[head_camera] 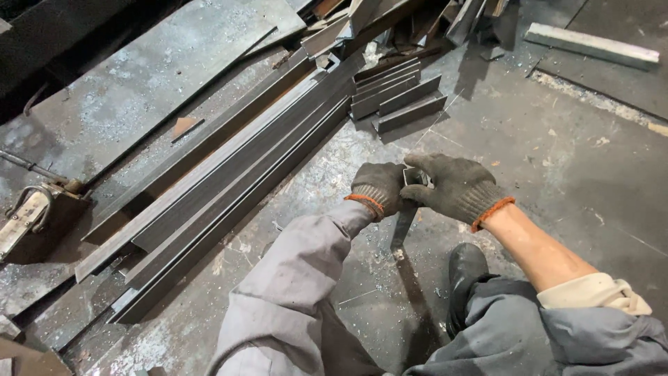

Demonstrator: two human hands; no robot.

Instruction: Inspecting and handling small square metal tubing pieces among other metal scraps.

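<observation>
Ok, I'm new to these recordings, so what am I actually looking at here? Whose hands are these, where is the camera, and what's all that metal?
There is no machine here. One camera sits on a person's head and looks down at their own two gloved hands. The left hand and the right hand together grip a short piece of square metal tube, which slants down to the concrete floor. The person's black shoe shows below. To the left lie long steel bars side by side, with a stack of shorter cut bars beyond them and a flat steel sheet further left.
</observation>
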